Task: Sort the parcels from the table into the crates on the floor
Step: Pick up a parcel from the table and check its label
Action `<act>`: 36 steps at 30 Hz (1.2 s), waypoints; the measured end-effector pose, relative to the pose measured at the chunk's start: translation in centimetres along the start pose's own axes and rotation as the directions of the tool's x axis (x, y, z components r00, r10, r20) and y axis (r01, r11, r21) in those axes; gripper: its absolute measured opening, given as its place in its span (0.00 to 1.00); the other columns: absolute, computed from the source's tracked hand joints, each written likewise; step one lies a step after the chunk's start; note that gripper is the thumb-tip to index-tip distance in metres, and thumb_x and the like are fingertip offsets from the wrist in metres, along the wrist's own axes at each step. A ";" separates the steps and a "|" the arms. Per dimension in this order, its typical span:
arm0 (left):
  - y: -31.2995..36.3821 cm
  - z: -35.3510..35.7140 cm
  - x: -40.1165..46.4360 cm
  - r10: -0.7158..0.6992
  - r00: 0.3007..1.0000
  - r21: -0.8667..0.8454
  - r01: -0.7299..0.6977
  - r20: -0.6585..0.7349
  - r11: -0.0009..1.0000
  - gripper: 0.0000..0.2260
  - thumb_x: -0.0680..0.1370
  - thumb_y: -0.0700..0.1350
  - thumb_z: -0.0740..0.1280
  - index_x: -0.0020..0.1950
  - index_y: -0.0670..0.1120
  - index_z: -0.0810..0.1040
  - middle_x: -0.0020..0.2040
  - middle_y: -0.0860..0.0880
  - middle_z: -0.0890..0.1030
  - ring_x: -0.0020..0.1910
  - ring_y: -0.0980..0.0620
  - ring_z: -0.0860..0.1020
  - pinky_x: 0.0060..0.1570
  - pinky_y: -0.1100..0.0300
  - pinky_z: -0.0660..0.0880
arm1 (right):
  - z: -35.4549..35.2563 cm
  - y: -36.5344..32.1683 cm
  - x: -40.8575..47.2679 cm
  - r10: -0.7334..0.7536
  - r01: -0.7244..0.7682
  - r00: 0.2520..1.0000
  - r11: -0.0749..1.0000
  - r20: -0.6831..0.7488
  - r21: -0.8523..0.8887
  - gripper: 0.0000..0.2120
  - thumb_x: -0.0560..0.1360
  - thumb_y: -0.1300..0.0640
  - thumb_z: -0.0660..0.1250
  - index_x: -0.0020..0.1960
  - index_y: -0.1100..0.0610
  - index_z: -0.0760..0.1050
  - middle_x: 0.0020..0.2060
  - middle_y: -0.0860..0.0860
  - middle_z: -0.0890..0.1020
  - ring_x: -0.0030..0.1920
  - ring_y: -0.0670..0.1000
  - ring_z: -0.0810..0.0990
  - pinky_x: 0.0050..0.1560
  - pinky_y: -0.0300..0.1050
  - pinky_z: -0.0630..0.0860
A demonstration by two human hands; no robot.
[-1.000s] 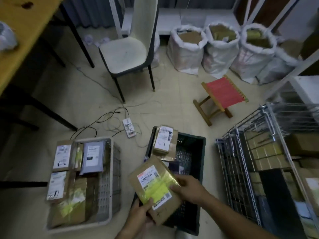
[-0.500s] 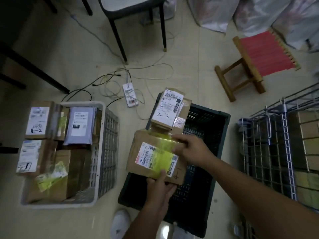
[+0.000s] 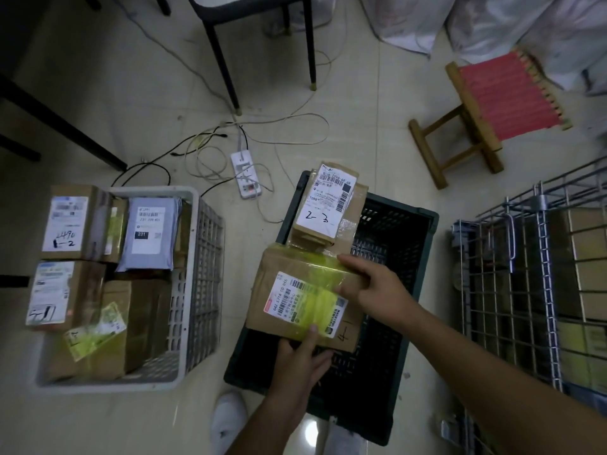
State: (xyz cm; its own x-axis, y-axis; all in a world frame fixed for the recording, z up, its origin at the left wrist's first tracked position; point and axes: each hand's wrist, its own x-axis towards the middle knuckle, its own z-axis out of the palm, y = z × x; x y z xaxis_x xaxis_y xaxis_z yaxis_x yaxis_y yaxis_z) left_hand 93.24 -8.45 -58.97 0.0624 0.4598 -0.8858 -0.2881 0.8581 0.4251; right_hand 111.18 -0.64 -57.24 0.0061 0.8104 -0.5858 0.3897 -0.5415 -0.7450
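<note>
Nearest the camera, at about 6 o'clock, the left hand [image 3: 297, 359] grips the near edge of a cardboard parcel [image 3: 282, 290], thumb up over its yellow tape. The right hand [image 3: 374, 290], reaching in from 4 o'clock, holds the parcel's far right corner with fingers curled over the top. The parcel lies flat over the left side of a dark crate [image 3: 407, 290] on the floor, its label reading "4-1" in pen. Just beyond it, at the crate's far left corner, a second box [image 3: 328, 205] marked "2-3" sits atop another carton.

At 9 o'clock stands a white crate [image 3: 203, 290] packed along its left side: two labelled boxes at the left rim, a grey mailer bag [image 3: 151, 231] standing toward the back, and brown cartons with a yellow-taped one [image 3: 95, 333] in front. At 3 o'clock a wire cage [image 3: 525, 290] holds stacked brown cartons.

Farther off, a power strip [image 3: 244, 174] with tangled cables lies at 12 o'clock, chair legs [image 3: 226, 70] behind it, and a red-topped wooden stool [image 3: 486, 103] at 2 o'clock, with white sacks [image 3: 492, 21] beyond.

Compared with half a second ago, the parcel sits lower, against the dark crate, and both hands keep their hold on it. One second ago it was held tilted in the air above the crate.
</note>
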 end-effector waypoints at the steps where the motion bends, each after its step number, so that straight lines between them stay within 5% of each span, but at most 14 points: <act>1: 0.0 -0.1 0.0 0.001 1.000 0.006 -0.001 0.006 1.000 0.27 0.80 0.50 0.68 0.77 0.54 0.63 0.65 0.43 0.79 0.55 0.44 0.84 0.55 0.54 0.80 | 0.0 0.0 -0.2 0.007 -0.006 1.000 1.000 -0.007 0.006 0.27 0.75 0.61 0.75 0.72 0.49 0.74 0.66 0.44 0.76 0.65 0.43 0.75 0.62 0.34 0.72; 5: 0.1 -0.7 -0.4 -0.005 1.000 0.036 0.005 0.010 0.999 0.25 0.80 0.50 0.69 0.75 0.53 0.65 0.65 0.43 0.79 0.54 0.45 0.84 0.55 0.54 0.80 | -0.2 -0.1 -1.1 0.014 -0.014 0.999 1.000 -0.040 -0.009 0.27 0.76 0.61 0.74 0.73 0.50 0.73 0.66 0.43 0.76 0.65 0.41 0.73 0.57 0.27 0.71; 8: 0.4 -1.2 -1.3 -0.019 1.000 0.077 0.019 0.002 0.997 0.24 0.79 0.50 0.69 0.73 0.47 0.67 0.65 0.43 0.78 0.53 0.46 0.83 0.53 0.56 0.80 | -0.5 -0.1 -2.2 0.009 -0.013 0.997 0.999 -0.072 -0.052 0.27 0.76 0.60 0.74 0.74 0.50 0.73 0.68 0.45 0.76 0.65 0.43 0.74 0.60 0.32 0.72; 12: 1.9 -1.3 -3.8 -0.027 0.999 0.153 0.032 -0.037 0.988 0.31 0.79 0.51 0.69 0.78 0.46 0.60 0.68 0.42 0.74 0.52 0.47 0.80 0.58 0.54 0.77 | -1.5 -1.5 -4.9 0.021 -0.032 0.996 0.991 -0.085 -0.131 0.27 0.77 0.57 0.73 0.74 0.47 0.72 0.67 0.45 0.77 0.62 0.42 0.74 0.57 0.32 0.72; 16: 4.4 -1.3 -7.2 0.056 0.997 0.375 -0.031 -0.056 0.927 0.25 0.79 0.54 0.69 0.73 0.48 0.67 0.52 0.53 0.78 0.51 0.50 0.78 0.56 0.57 0.76 | -2.6 -4.3 -8.9 0.001 -0.017 0.997 0.975 -0.073 -0.223 0.27 0.77 0.53 0.72 0.74 0.41 0.70 0.60 0.43 0.78 0.56 0.42 0.76 0.54 0.33 0.72; 20: 7.1 -1.1 -11.7 0.211 0.974 0.693 -0.212 0.089 0.689 0.27 0.81 0.56 0.65 0.78 0.54 0.60 0.59 0.56 0.77 0.59 0.54 0.75 0.60 0.59 0.71 | -3.2 -6.4 -12.9 -0.012 -0.007 0.999 0.910 -0.042 -0.414 0.24 0.77 0.52 0.70 0.71 0.42 0.71 0.53 0.46 0.76 0.52 0.44 0.76 0.49 0.37 0.71; 23: 8.8 -1.1 -15.1 0.230 0.952 0.829 -0.291 0.202 0.477 0.30 0.80 0.59 0.64 0.79 0.59 0.55 0.68 0.57 0.76 0.63 0.55 0.76 0.62 0.58 0.74 | -3.3 -8.1 -15.9 0.012 -0.006 1.000 0.869 0.009 -0.495 0.23 0.75 0.53 0.69 0.69 0.47 0.72 0.49 0.47 0.78 0.54 0.50 0.80 0.61 0.45 0.75; 25: 9.8 -0.9 -17.2 0.229 0.939 0.879 -0.325 0.256 0.348 0.30 0.79 0.60 0.64 0.78 0.61 0.55 0.68 0.57 0.76 0.61 0.57 0.77 0.63 0.55 0.76 | -3.4 -9.3 -17.9 0.021 -0.005 1.000 0.844 0.024 -0.536 0.25 0.76 0.52 0.67 0.72 0.48 0.70 0.56 0.51 0.80 0.60 0.53 0.78 0.69 0.47 0.71; 27: 10.9 -0.2 -19.9 0.239 0.917 0.905 -0.370 0.319 0.209 0.30 0.79 0.59 0.64 0.78 0.59 0.56 0.69 0.55 0.74 0.63 0.56 0.75 0.64 0.55 0.75 | -3.7 -10.5 -19.8 0.028 -0.004 0.999 0.827 0.034 -0.562 0.25 0.77 0.50 0.66 0.73 0.48 0.68 0.67 0.53 0.76 0.68 0.55 0.72 0.69 0.47 0.69; 30: 12.2 1.3 -23.4 0.258 0.886 0.917 -0.399 0.386 -0.005 0.32 0.81 0.57 0.62 0.81 0.51 0.53 0.75 0.49 0.67 0.71 0.49 0.68 0.68 0.58 0.67 | -4.2 -12.1 -22.1 0.027 0.014 0.998 0.790 0.058 -0.613 0.26 0.77 0.47 0.66 0.74 0.49 0.67 0.72 0.53 0.72 0.72 0.57 0.68 0.68 0.50 0.72; 36: 12.3 3.0 -26.5 0.193 0.912 0.928 -0.334 0.362 -0.163 0.37 0.81 0.62 0.60 0.82 0.48 0.47 0.82 0.46 0.54 0.80 0.45 0.55 0.77 0.50 0.59 | -6.0 -13.9 -26.7 0.006 0.003 1.000 0.739 0.010 -0.674 0.27 0.78 0.48 0.63 0.76 0.49 0.64 0.72 0.52 0.71 0.73 0.57 0.67 0.70 0.46 0.68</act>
State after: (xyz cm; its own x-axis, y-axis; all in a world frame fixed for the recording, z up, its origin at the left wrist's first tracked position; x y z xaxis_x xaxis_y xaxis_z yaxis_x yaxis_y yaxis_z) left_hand 90.94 -9.37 -29.66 0.3474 0.6674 -0.6587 0.9131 -0.0810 0.3995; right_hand 111.11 -13.41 -29.29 -0.0012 0.8049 -0.5935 0.9086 -0.2470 -0.3368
